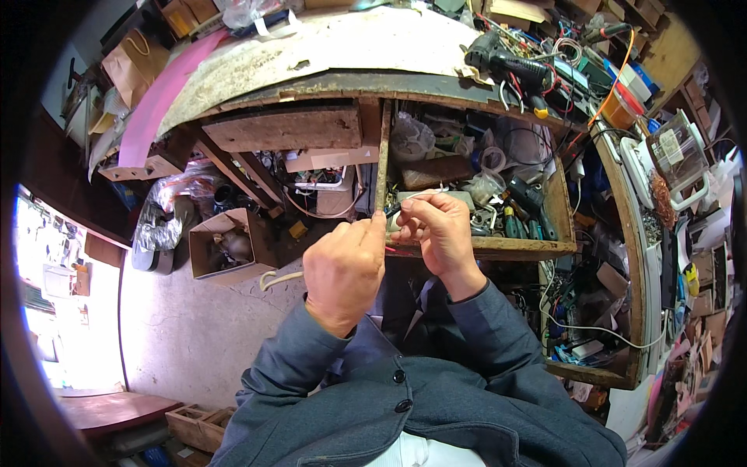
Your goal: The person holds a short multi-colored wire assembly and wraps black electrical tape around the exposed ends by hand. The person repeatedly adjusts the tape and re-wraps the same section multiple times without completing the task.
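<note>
Above the front corner of an open wooden drawer (pixel 502 248), both hands are close together. My left hand (pixel 346 269) is curled, back upward, with a cream cable (pixel 283 279) coming out at its outer side; its fingertips are partly hidden. Between thumb and fingers, my right hand (pixel 442 230) pinches a thin whitish wire (pixel 439 190). A small dark piece (pixel 396 208) shows between the two hands; what it is cannot be told. Just below them is a thin red strip (pixel 398 251), perhaps a wire.
The drawer holds screwdrivers (pixel 511 225), plastic bags (pixel 412 135) and loose parts. A workbench (pixel 327 46) spans the far side, with a black power tool (pixel 519 65) and tangled wires. An open cardboard box (pixel 224 269) stands on the floor at left. A clear container (pixel 680 149) is at right.
</note>
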Demonstrator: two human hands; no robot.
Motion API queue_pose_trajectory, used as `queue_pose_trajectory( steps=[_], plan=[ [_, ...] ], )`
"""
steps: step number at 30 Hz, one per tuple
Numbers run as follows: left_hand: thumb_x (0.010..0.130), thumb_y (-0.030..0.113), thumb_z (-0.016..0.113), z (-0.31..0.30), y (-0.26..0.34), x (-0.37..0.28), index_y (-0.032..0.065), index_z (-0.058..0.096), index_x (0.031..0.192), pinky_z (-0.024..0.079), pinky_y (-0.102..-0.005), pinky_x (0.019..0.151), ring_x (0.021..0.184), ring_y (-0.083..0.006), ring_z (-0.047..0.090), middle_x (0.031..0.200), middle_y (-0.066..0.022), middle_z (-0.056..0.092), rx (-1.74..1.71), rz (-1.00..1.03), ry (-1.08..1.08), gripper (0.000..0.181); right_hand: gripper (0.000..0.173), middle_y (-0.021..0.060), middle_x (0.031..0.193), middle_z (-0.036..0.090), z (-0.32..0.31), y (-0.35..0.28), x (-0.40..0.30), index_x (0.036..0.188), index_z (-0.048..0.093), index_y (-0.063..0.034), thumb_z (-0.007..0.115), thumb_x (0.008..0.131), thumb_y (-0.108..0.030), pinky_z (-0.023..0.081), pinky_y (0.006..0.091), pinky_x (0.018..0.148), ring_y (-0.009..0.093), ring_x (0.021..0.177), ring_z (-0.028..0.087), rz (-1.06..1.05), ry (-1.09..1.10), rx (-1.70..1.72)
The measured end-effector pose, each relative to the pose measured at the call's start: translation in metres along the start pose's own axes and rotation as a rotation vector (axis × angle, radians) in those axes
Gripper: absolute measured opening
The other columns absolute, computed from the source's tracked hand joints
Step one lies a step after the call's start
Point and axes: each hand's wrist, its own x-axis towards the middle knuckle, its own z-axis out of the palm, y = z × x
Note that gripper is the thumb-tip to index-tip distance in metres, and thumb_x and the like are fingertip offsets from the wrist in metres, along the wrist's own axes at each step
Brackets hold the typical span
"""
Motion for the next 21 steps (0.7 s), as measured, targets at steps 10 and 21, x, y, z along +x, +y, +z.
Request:
queue_pose_trajectory(
  steps=[10, 21],
  plan=[
    [0.083, 0.011, 0.065, 0.007, 0.004, -0.004, -0.0019, 0.071, 0.113, 0.049, -0.0301, 0.063, 0.075, -0.0174, 0.063, 0.09, -0.0056, 0.067, 0.218, 0.119, 0.048, 0.033, 0.003, 0.01, 0.076, 0.067, 0.001, 0.0, 0.002, 0.086, 0.062, 0.0004, 0.063, 0.089, 0.001, 0.065, 0.0351, 0.062, 0.014, 0.059, 0.065, -0.011, 0.007, 0.046],
    [0.085, 0.007, 0.067, 0.012, -0.001, -0.004, 0.0002, 0.069, 0.117, 0.055, -0.0363, 0.065, 0.078, -0.0239, 0.067, 0.093, -0.0083, 0.07, -0.06, -0.015, 0.051, 0.032, 0.005, 0.0098, 0.078, 0.068, -0.003, 0.001, 0.001, 0.09, 0.066, 0.0002, 0.065, 0.094, -0.003, 0.064, 0.033, 0.065, 0.013, 0.061, 0.065, 0.007, -0.027, 0.06]
  ],
)
